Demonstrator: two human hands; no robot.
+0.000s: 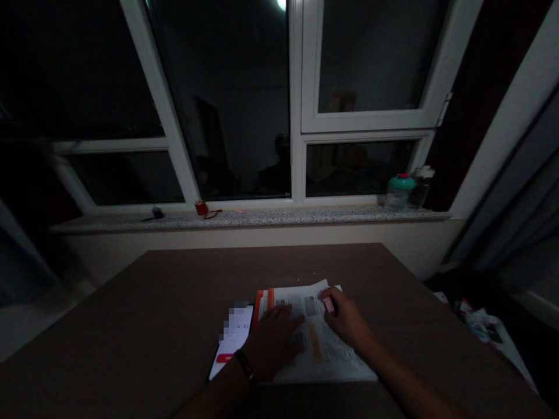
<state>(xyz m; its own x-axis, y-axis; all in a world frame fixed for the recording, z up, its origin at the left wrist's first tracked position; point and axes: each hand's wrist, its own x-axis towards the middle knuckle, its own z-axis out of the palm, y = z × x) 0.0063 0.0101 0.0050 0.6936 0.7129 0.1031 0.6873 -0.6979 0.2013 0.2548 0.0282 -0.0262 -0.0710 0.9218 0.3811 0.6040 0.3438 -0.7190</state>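
Observation:
A printed booklet point(345, 349) with orange along its left edge lies on the brown table. Flat on its left part rests my left hand point(275, 337), fingers spread, a dark band around the wrist. My right hand point(345, 317) is closed at the page's upper right edge. Between its thumb and fingers is a small pink block point(329, 304) that looks like an eraser, touching or just above the paper. Left of the booklet, a phone point(236, 340) with a lit screen lies beside my left hand, partly pixelated.
The dark wooden table point(196, 279) stands below a stone windowsill point(279, 216). On the sill are a red jar point(201, 208), a small dark bottle point(157, 213) and a teal-lidded bottle point(399, 192) beside a clear one point(421, 186). Papers point(489, 329) lie right of the table.

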